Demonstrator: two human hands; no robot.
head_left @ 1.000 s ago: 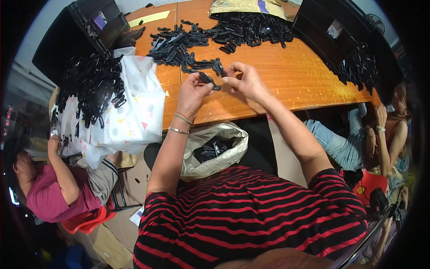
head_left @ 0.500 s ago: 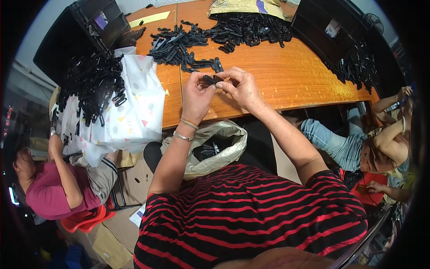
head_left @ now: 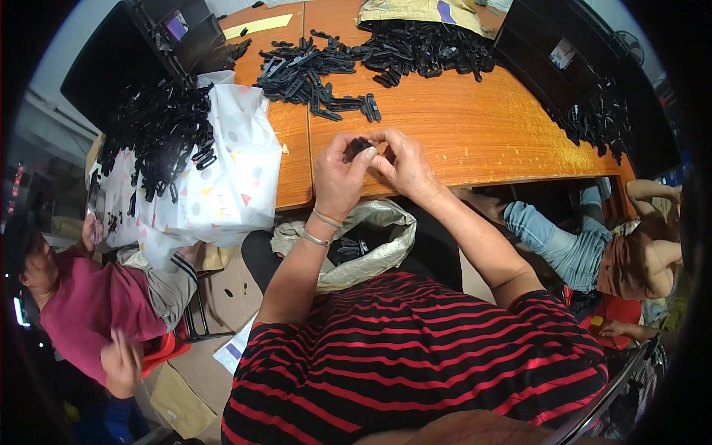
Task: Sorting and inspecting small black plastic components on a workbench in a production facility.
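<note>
My left hand and my right hand meet over the near edge of the wooden table. Both pinch a small black plastic piece; fingers cover most of it, so its exact kind is hard to make out. Just beyond my hands, a few long black plastic pieces lie at the edge of a loose pile of similar pieces. Below my wrists, an open pale woven sack sits at my lap with black pieces inside.
A larger black heap spills from a brown paper bag. More black pieces cover a patterned white plastic sheet at left. Dark bins stand on both sides. People sit at left and right.
My hands have drawn closer together and turned the black piece, now more enclosed by my fingers. The view has shifted slightly. The person at left has lowered one hand.
</note>
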